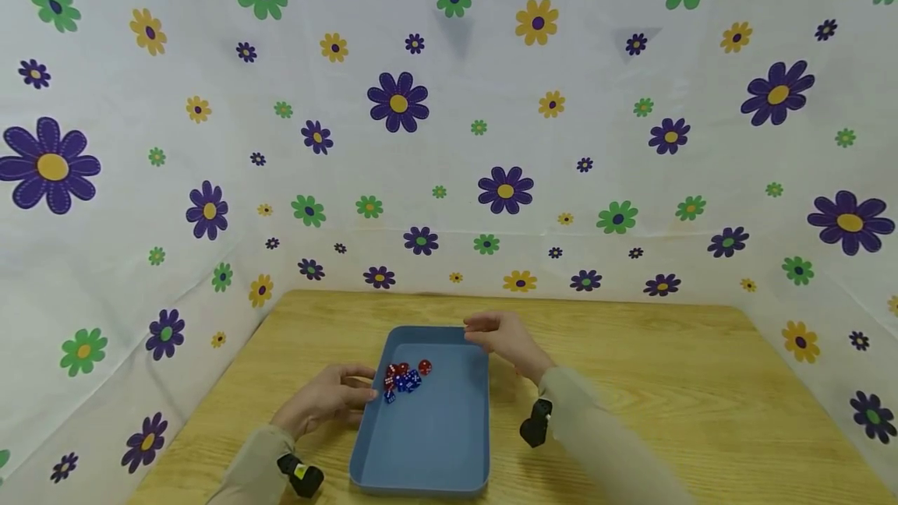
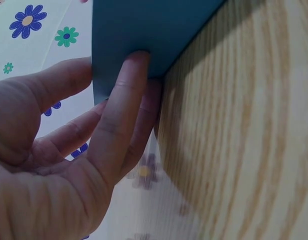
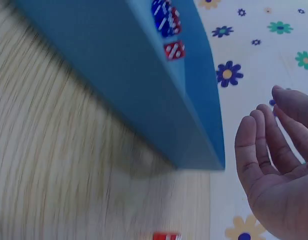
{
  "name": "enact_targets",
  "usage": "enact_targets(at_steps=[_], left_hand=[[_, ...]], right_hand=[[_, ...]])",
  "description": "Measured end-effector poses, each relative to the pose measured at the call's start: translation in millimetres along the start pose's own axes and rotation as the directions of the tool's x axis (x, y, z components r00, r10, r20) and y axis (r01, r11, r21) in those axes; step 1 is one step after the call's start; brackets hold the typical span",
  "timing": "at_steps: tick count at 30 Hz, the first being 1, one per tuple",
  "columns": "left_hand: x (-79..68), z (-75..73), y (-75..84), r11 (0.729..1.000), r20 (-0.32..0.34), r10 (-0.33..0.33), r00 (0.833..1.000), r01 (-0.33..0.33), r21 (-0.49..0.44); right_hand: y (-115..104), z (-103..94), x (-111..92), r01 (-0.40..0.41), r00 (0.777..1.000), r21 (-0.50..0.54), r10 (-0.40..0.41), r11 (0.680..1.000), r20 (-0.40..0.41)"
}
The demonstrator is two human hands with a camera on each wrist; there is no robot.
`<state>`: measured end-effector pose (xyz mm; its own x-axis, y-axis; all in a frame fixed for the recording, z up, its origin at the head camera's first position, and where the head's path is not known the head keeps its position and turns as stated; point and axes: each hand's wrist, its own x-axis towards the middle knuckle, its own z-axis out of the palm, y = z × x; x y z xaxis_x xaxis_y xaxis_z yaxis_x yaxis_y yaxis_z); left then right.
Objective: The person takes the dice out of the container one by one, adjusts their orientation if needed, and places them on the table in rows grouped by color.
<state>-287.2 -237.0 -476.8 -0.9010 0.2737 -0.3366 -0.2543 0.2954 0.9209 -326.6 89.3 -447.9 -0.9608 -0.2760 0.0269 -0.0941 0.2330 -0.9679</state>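
A blue rectangular tray [image 1: 428, 443] lies on the table, with several red dice [image 1: 390, 382] and blue dice [image 1: 408, 382] clustered in its left part. One red die [image 1: 425, 367] sits slightly apart from the cluster. My left hand [image 1: 337, 394] holds the tray's left wall; in the left wrist view, fingers [image 2: 119, 105] press its outer side while others reach the rim. My right hand [image 1: 507, 340] hovers by the far right corner, fingers loosely bent with nothing between them. Another red die [image 3: 167, 236] lies on the table outside the tray, mostly hidden under the right wrist in the head view.
The wooden table [image 1: 631, 380] extends on both sides of the tray. A white cloth [image 1: 449, 162] printed with flowers encloses the table at the back and sides. Each wrist wears a small black camera, one at the left [image 1: 300, 477] and one at the right [image 1: 536, 423].
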Motion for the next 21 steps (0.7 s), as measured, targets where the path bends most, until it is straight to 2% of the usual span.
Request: enact_targets(at_steps=[4,10,16,21], left_hand=[[-0.4,-0.1,-0.5,1.000,0.001,0.002,1.000,-0.002,-0.003],[-1.3,-0.1,-0.1,1.000,0.003,0.007,1.000,-0.007,0.001],[-2.0,-1.1,-0.5,1.000,0.017,0.011,1.000,-0.011,0.004],[-1.6,-1.2,0.0,1.000,0.011,0.011,1.000,-0.011,0.012]], right_hand=[[-8,16.5,5,-0.042,0.999,0.071,0.040,0.997,0.019],[-9,38.3,10,-0.110,0.994,0.132,0.110,0.985,0.005],[-3,56.3,10,-0.161,0.987,0.127,0.163,0.979,-0.002],[6,68.4,10,-0.171,0.984,0.130,0.176,0.977,-0.027]])
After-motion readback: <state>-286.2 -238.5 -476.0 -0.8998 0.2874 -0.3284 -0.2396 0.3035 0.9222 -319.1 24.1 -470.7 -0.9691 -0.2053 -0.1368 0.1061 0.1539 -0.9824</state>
